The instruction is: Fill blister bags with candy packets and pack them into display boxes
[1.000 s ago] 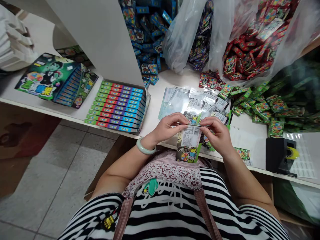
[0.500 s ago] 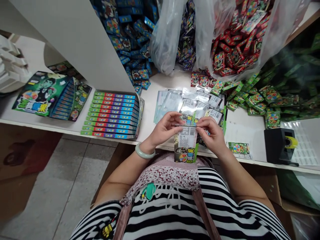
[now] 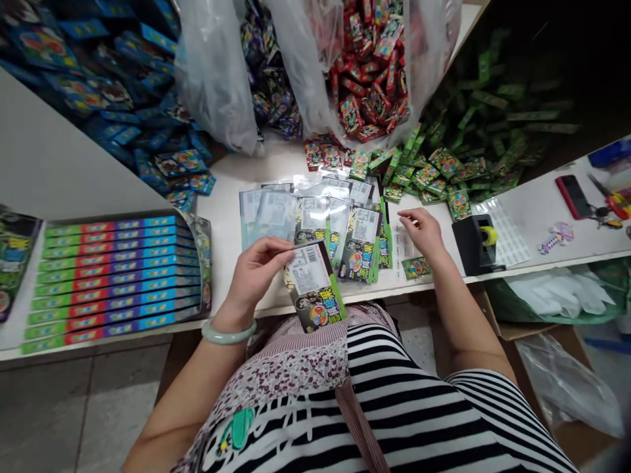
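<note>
My left hand (image 3: pixel 259 272) pinches the top edge of a flat printed candy packet (image 3: pixel 318 292), black and green with a white barcode panel. The packet hangs tilted in front of the apron, just off the table edge. My right hand (image 3: pixel 422 231) is over the table with nothing visible in it, thumb and forefinger slightly apart. Below it lie a clear strip with small print (image 3: pixel 405 244) and a small green candy box (image 3: pixel 417 267). Between my hands, similar packets (image 3: pixel 362 243) overlap in a spread pile, with clear sleeves (image 3: pixel 266 213) at its left.
A display box (image 3: pixel 118 279) filled with rows of colourful boxes stands left. Behind are heaps of blue boxes (image 3: pixel 123 125), red boxes (image 3: pixel 367 79) in a plastic bag and green boxes (image 3: pixel 444 167). Right are a tape dispenser (image 3: pixel 476 246), a label sheet (image 3: pixel 505 233) and a phone (image 3: pixel 572 197).
My right hand has let go of the packet and moved right, above the clear strip. My left hand keeps the packet, now tilted. The view has turned to the right.
</note>
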A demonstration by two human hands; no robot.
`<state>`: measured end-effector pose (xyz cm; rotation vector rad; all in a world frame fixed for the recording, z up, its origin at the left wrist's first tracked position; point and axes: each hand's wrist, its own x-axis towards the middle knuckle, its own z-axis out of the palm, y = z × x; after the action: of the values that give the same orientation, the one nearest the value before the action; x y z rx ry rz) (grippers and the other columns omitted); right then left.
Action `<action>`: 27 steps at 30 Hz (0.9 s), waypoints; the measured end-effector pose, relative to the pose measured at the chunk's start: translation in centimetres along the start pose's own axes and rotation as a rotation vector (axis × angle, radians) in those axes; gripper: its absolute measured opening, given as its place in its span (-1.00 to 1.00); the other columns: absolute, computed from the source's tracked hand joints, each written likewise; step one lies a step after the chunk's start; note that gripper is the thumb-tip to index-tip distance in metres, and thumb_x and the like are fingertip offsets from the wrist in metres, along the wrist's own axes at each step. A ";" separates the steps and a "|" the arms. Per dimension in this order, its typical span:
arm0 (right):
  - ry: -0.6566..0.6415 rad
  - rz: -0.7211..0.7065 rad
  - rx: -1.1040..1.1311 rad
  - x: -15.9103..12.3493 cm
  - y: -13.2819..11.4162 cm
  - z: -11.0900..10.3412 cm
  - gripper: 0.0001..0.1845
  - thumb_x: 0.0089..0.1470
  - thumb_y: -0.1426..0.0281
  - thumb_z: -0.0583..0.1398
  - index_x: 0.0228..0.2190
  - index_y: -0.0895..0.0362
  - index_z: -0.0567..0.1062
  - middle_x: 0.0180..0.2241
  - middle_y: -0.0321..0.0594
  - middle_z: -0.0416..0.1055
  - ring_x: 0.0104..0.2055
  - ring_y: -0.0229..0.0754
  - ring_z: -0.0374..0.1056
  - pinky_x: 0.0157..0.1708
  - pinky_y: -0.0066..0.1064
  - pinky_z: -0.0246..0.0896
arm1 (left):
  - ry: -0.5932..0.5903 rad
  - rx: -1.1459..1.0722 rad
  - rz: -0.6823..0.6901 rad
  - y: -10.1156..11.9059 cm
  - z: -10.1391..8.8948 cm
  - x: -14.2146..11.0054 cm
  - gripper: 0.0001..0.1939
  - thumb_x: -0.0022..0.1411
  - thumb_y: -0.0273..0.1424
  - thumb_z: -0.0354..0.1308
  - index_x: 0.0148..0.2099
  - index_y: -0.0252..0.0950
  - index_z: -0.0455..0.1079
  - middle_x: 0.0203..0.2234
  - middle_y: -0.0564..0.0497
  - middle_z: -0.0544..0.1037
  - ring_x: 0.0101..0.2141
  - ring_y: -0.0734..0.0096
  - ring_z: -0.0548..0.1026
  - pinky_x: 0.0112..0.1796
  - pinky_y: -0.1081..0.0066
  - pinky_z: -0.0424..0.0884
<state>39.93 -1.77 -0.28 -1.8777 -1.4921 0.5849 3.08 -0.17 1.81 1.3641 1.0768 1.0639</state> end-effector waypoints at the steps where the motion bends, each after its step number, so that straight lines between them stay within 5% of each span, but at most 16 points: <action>1: 0.018 0.050 -0.094 0.6 1.5 -0.6 -0.82 0.10 0.38 0.22 -0.29 0.12 0.62 -0.22 -0.11 0.50 -0.25 -0.12 0.40 -0.15 -0.24 0.31 | 0.010 -0.007 0.008 0.0 0.2 0.0 -0.73 0.03 -0.23 0.42 -0.39 -0.27 0.44 -0.40 0.03 0.55 -0.30 0.41 0.52 -0.22 0.39 0.48; 8: -0.145 0.125 -0.206 1.5 4.8 -1.2 -0.88 0.01 0.37 0.27 -0.38 0.11 0.62 -0.30 -0.16 0.48 -0.25 -0.12 0.37 -0.12 -0.28 0.23 | 0.004 0.041 0.025 0.4 0.8 0.2 -0.81 0.07 -0.31 0.38 -0.37 -0.25 0.45 -0.39 0.03 0.55 -0.30 0.42 0.51 -0.25 0.42 0.47; 17: -0.188 0.384 0.340 1.2 5.8 -3.6 -0.60 -0.19 0.09 0.37 -0.44 0.11 0.43 -0.43 -0.26 0.42 -0.36 -0.20 0.34 -0.25 -0.29 0.32 | -0.071 0.017 0.063 0.2 1.0 0.5 -0.80 0.13 -0.28 0.36 -0.30 -0.25 0.43 -0.35 0.04 0.53 -0.26 0.44 0.50 -0.19 0.41 0.47; 20: -0.216 0.356 0.452 1.0 2.5 -4.1 -0.49 -0.28 -0.01 0.42 -0.48 0.08 0.41 -0.43 -0.27 0.41 -0.34 -0.20 0.34 -0.23 -0.28 0.34 | -0.083 0.027 0.075 0.5 1.4 0.6 -0.77 0.16 -0.25 0.34 -0.30 -0.26 0.41 -0.34 0.03 0.52 -0.25 0.43 0.50 -0.19 0.38 0.47; 27: -0.642 -0.229 0.396 -0.3 -13.5 -0.1 -0.70 0.07 0.10 0.28 -0.42 0.09 0.48 -0.33 -0.20 0.47 -0.28 -0.17 0.35 -0.21 -0.29 0.28 | -0.143 0.073 0.185 0.9 2.2 0.6 -0.84 0.24 -0.30 0.25 -0.29 -0.26 0.37 -0.37 0.05 0.49 -0.32 0.49 0.47 -0.26 0.43 0.42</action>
<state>30.90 -0.29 9.64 -1.2423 -1.7790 1.3459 5.37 -0.05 2.60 1.5976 0.9054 1.0510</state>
